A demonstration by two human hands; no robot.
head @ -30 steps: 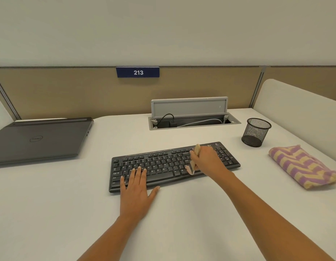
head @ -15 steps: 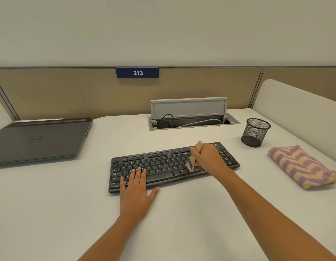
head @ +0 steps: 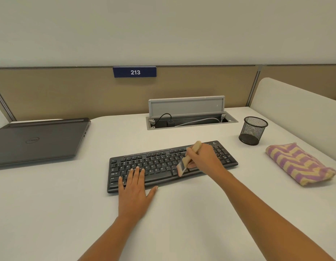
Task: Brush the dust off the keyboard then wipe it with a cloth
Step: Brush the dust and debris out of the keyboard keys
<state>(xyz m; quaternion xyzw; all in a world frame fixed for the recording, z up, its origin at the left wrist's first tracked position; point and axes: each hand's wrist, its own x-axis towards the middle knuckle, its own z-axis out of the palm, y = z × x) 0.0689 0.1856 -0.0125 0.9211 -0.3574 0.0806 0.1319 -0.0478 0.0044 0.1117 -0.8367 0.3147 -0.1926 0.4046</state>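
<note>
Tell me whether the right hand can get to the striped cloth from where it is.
Probably yes. The striped cloth lies on the desk to the right of the keyboard, with nothing between them. But the right hand has its grip on the brush, which must be put down first.

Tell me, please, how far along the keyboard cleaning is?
Brushing is in hand: the right hand sweeps the brush over the keyboard, which the left hand steadies. Nothing looks finished. Wiping is left: the cloth lies untouched beside it.
</note>
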